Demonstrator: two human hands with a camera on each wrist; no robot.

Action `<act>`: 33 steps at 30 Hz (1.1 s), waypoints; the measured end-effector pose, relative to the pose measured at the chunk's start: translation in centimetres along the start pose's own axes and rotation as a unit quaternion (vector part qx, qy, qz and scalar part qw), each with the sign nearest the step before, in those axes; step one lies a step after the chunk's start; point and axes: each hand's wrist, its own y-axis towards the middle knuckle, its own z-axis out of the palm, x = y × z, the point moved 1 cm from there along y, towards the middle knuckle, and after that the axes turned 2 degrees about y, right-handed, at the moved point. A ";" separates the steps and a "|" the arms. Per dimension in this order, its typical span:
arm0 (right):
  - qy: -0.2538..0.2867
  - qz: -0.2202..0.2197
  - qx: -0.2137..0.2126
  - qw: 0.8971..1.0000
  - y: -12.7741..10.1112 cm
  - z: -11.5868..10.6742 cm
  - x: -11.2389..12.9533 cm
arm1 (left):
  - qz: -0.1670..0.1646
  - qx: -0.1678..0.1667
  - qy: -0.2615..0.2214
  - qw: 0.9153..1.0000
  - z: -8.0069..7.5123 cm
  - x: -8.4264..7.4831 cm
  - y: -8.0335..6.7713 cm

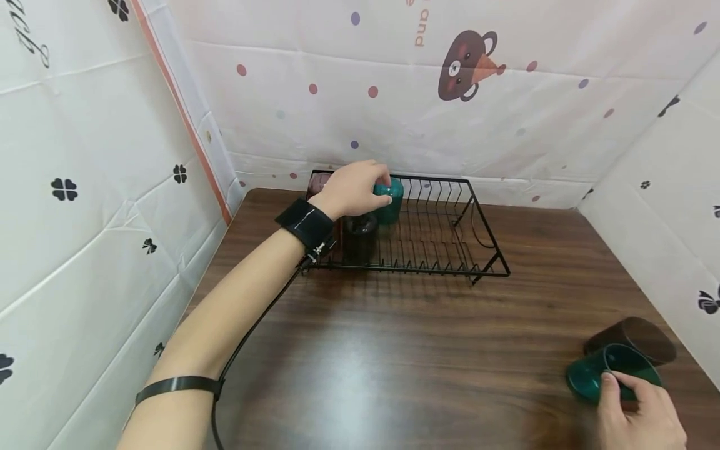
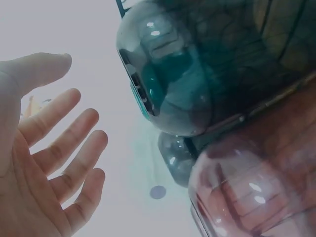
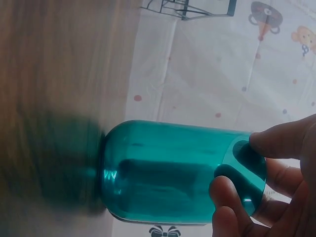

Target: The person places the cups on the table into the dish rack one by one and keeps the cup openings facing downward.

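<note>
In the head view my left hand point(image 1: 355, 187) is over the left end of the black wire dish rack point(image 1: 427, 244), right by a teal cup point(image 1: 392, 203). In the left wrist view its fingers point(image 2: 74, 143) are spread and loosely bent, with nothing between them. A dark grey cup point(image 1: 360, 240) and a pinkish cup point(image 1: 319, 182) stand upside down in the rack beside it. At the lower right, my right hand point(image 1: 641, 412) pinches the rim of another teal cup point(image 3: 158, 173), which stands upright on the table.
A dark brownish cup point(image 1: 632, 337) stands just behind the right-hand teal cup, close to the table's right side. White patterned sheets point(image 1: 337, 112) hang behind and at both sides of the wooden table point(image 1: 394, 350). A black cable point(image 1: 253, 331) runs along the left forearm.
</note>
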 end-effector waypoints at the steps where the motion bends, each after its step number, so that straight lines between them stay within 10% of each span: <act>1: -0.001 0.001 0.004 1.000 0.0 0.0 0.1 | 0.002 0.000 0.000 1.000 -0.1 -0.1 -0.3; 23: 0.048 -0.093 0.057 0.993 -1.3 0.7 2.2 | 0.100 -0.031 -0.012 0.994 -0.3 -4.4 -8.3; 33: 0.094 -0.266 0.150 0.948 -1.6 1.1 3.7 | 0.091 -0.053 -0.107 0.989 2.7 -4.7 -13.2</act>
